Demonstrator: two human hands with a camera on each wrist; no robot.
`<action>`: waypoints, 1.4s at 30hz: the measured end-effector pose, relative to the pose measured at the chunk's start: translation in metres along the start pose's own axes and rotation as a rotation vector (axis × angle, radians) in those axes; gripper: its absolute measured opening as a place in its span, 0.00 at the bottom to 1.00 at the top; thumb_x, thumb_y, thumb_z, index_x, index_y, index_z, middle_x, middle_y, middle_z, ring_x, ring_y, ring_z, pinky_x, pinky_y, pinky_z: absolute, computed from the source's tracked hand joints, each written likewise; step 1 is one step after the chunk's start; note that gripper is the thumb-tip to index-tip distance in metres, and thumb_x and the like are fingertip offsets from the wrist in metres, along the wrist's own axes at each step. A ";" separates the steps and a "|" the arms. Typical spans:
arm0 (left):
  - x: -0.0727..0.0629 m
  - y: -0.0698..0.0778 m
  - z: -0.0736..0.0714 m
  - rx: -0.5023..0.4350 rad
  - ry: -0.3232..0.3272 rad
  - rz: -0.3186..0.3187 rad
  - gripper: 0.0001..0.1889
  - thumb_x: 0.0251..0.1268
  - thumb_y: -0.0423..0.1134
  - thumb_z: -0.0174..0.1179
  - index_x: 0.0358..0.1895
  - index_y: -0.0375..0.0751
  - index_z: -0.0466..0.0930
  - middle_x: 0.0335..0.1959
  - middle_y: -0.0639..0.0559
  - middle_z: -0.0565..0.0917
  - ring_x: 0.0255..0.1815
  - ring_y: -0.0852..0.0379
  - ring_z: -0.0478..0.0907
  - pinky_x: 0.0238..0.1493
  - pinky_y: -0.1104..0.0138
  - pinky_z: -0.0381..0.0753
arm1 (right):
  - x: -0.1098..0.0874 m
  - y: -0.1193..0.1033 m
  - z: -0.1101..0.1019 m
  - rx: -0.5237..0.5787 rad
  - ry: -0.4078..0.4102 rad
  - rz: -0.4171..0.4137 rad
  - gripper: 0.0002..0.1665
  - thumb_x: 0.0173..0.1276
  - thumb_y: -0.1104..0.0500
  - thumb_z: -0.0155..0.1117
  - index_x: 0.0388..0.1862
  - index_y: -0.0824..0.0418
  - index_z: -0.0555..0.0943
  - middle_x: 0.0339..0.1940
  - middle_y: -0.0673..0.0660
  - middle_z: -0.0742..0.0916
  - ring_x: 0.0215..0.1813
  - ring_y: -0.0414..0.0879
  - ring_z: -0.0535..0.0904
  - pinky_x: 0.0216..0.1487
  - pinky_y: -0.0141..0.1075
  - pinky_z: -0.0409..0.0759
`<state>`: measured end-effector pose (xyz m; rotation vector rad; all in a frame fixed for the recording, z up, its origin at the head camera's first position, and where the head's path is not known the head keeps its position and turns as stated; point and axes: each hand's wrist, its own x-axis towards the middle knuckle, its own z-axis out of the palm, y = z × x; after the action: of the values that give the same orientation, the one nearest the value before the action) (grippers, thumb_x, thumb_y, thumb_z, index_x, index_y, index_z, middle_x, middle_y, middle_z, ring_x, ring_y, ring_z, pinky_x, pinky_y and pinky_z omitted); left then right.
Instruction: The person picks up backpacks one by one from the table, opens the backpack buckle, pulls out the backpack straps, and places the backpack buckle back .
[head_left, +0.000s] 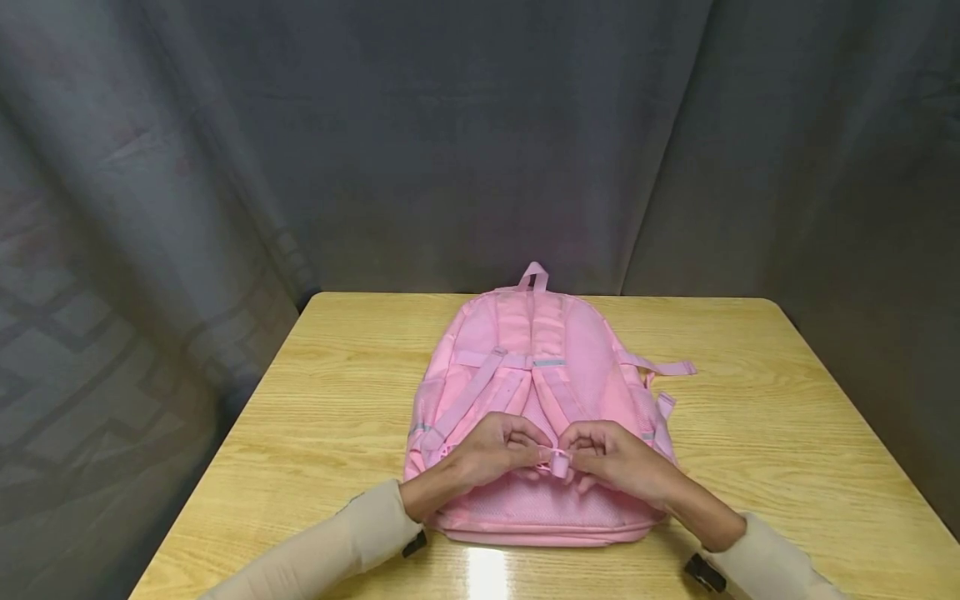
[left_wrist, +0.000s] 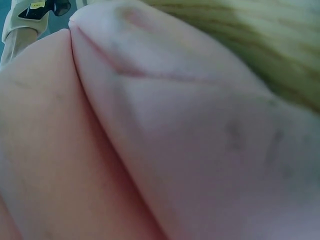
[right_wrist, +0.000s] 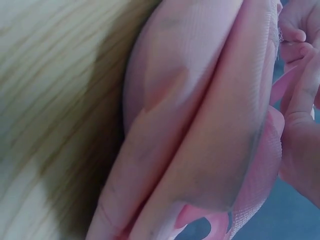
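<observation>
A pink backpack [head_left: 592,510] lies on the table with its strap side up and its top loop [head_left: 534,271] toward the back. Over its lower middle, both hands meet at a small pink buckle [head_left: 559,464] on a thin strap. My left hand [head_left: 495,450] pinches the strap at the buckle's left side, thumb and forefinger together. From the right, my right hand [head_left: 618,458] pinches at the buckle's other side with curled fingers. Backpack fabric [left_wrist: 200,130] fills the left wrist view, hiding that hand. In the right wrist view, fingers [right_wrist: 302,95] show at the right edge beyond the backpack.
The wooden table [head_left: 787,433] extends around the backpack on all sides. Loose strap ends [head_left: 675,367] stick out on the backpack's right. Grey curtains [head_left: 465,150] hang behind the table and along both sides.
</observation>
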<state>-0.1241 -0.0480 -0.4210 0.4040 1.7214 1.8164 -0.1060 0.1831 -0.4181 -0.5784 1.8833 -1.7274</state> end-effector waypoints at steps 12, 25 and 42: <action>0.001 0.000 0.000 0.032 0.002 -0.015 0.09 0.62 0.22 0.61 0.44 0.21 0.80 0.33 0.40 0.87 0.31 0.56 0.85 0.40 0.61 0.89 | 0.000 0.000 0.001 -0.097 0.004 -0.083 0.06 0.72 0.68 0.56 0.41 0.73 0.78 0.32 0.67 0.86 0.32 0.41 0.83 0.32 0.37 0.88; 0.000 0.004 -0.002 0.034 -0.031 -0.003 0.10 0.64 0.24 0.59 0.46 0.21 0.79 0.35 0.42 0.87 0.32 0.58 0.85 0.43 0.60 0.89 | 0.001 -0.006 0.002 -0.055 0.020 0.052 0.08 0.70 0.68 0.57 0.44 0.73 0.78 0.33 0.60 0.86 0.33 0.43 0.82 0.33 0.33 0.87; 0.002 0.003 -0.001 0.043 -0.007 -0.002 0.08 0.63 0.22 0.58 0.44 0.22 0.79 0.33 0.41 0.87 0.31 0.57 0.85 0.41 0.61 0.89 | 0.003 -0.001 0.003 -0.117 0.033 -0.027 0.07 0.71 0.68 0.56 0.42 0.72 0.80 0.33 0.60 0.87 0.33 0.44 0.84 0.34 0.41 0.89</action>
<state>-0.1263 -0.0474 -0.4187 0.4259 1.7580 1.7772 -0.1062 0.1784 -0.4177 -0.6264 2.0186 -1.6609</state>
